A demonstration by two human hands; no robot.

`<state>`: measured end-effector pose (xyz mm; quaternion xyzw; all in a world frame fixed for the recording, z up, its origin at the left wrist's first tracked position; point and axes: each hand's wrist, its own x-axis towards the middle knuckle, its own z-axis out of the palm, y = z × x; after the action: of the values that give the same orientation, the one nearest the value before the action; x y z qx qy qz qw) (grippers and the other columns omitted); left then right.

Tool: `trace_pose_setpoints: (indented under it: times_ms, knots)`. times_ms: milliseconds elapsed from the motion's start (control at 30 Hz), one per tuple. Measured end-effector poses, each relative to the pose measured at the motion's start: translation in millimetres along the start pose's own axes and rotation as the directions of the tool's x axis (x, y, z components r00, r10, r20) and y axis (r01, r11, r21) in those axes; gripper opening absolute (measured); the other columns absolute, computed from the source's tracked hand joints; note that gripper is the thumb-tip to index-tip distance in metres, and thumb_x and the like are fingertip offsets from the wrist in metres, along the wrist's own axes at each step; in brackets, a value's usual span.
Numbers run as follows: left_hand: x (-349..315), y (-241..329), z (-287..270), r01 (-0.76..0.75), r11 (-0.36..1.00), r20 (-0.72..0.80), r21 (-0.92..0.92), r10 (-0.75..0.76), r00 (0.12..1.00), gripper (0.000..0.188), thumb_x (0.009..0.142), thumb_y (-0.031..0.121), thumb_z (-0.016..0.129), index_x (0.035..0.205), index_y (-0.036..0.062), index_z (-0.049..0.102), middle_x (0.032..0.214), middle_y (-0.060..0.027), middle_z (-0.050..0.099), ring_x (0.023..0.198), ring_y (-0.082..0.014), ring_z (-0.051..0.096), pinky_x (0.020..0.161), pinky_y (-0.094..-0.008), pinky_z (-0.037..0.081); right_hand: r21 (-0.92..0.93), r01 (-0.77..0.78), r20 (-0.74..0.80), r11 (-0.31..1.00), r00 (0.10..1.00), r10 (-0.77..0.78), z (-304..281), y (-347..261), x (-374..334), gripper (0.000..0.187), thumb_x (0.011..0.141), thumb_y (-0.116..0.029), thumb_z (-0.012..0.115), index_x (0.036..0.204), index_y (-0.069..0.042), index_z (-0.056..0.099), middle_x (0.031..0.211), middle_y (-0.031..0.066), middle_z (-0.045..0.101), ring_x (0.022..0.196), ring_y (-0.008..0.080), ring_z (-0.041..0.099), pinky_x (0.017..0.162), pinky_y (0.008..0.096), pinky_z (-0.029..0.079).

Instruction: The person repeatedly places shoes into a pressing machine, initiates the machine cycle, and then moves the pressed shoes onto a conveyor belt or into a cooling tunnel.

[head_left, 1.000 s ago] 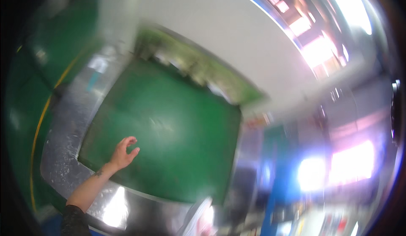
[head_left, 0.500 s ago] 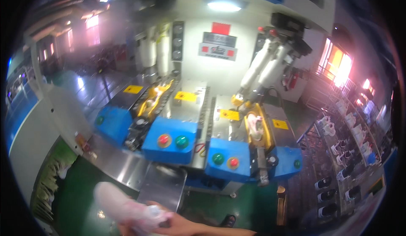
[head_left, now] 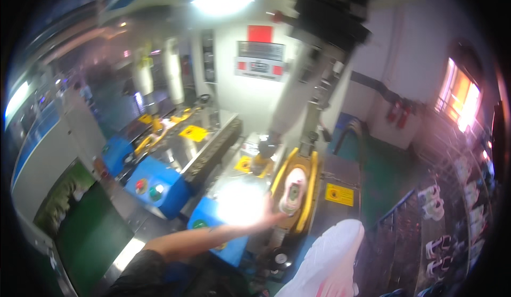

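Note:
My left hand point(head_left: 270, 218) reaches from the lower left to the near end of a pale pink and white shoe point(head_left: 294, 190). Its fingers look stretched out and apart, though slightly blurred; whether they touch the shoe I cannot tell. That shoe sits between the yellow pads point(head_left: 311, 190) of the machine's right-hand station. At the lower right, close to me, a second shoe point(head_left: 332, 257) shows its white sole and a pink side. Whatever supports it is hidden below the picture's edge, and my right hand does not show.
A thick press arm point(head_left: 298, 95) leans over the right station. Blue control boxes point(head_left: 159, 185) with red and green buttons front the machine. The left station point(head_left: 159, 134) holds another shoe. Racks of shoes point(head_left: 434, 206) stand at the right.
My view has shifted toward the right station. The hand-carried shoe has gone from the lower left to the lower right. My left arm now stretches across to the clamped shoe.

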<state>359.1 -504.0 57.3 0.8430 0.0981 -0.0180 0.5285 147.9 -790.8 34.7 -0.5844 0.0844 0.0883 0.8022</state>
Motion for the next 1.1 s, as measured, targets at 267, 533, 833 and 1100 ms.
trace_pose_setpoints:
  times_ms: [267, 533, 833, 1100]
  knots:
    - [184, 7, 44, -0.007, 0.963, -0.243, 0.268, 0.075, 0.967, 0.070, 0.087, 0.032, 0.053, 0.133, -0.0111, 0.023, 0.121, -0.0326, 0.045, 0.115, -0.0414, 0.048, 0.100, -0.0427, 0.040, 0.114, 0.146, -0.151, 0.983, 0.980, -0.128, -30, -16, -1, 0.072, 0.080, -0.018, 0.067, 0.139, -0.006, 0.027, 0.110, 0.0089, 0.053, 0.066, 0.0097, 0.049, 0.052, 0.0209, 0.040]
    - [19, 106, -81, -0.019, 0.997, 0.189, -0.068, 0.031, 0.981, 0.030, 0.074, 0.020, 0.074, 0.092, -0.0001, 0.060, 0.080, -0.0077, 0.062, 0.073, -0.0129, 0.059, 0.061, -0.0292, 0.048, -0.013, -0.049, -0.074, 0.999, 0.996, 0.048, -29, -31, 30, 0.078, 0.075, -0.018, 0.071, 0.138, 0.001, 0.029, 0.133, 0.0170, 0.043, 0.122, 0.0294, 0.045, 0.105, 0.0430, 0.033]
    - [-329, -33, -113, -0.094, 0.646, -0.326, -0.757, -0.249, 0.912, 0.053, 0.081, 0.013, 0.061, 0.129, 0.0016, 0.041, 0.121, -0.0149, 0.053, 0.104, -0.0235, 0.055, 0.088, -0.0363, 0.045, -0.251, -0.310, 0.363, 0.917, 0.848, 0.386, 140, -87, 344, 0.034, 0.083, -0.004, 0.062, 0.114, 0.003, 0.053, 0.107, 0.0122, 0.061, 0.091, 0.0222, 0.063, 0.077, 0.0365, 0.055]
    - [-505, -152, -27, 0.395, 0.913, -0.828, -0.100, -0.296, 0.476, 0.048, 0.092, 0.023, 0.045, 0.130, -0.0056, 0.042, 0.118, -0.0204, 0.056, 0.110, -0.0353, 0.053, 0.095, -0.0450, 0.041, -0.791, 0.472, 0.320, 0.391, 0.862, -0.393, 143, 19, 377, 0.054, 0.080, -0.030, 0.064, 0.109, 0.013, 0.047, 0.099, 0.0335, 0.057, 0.098, 0.0452, 0.056, 0.086, 0.0466, 0.045]
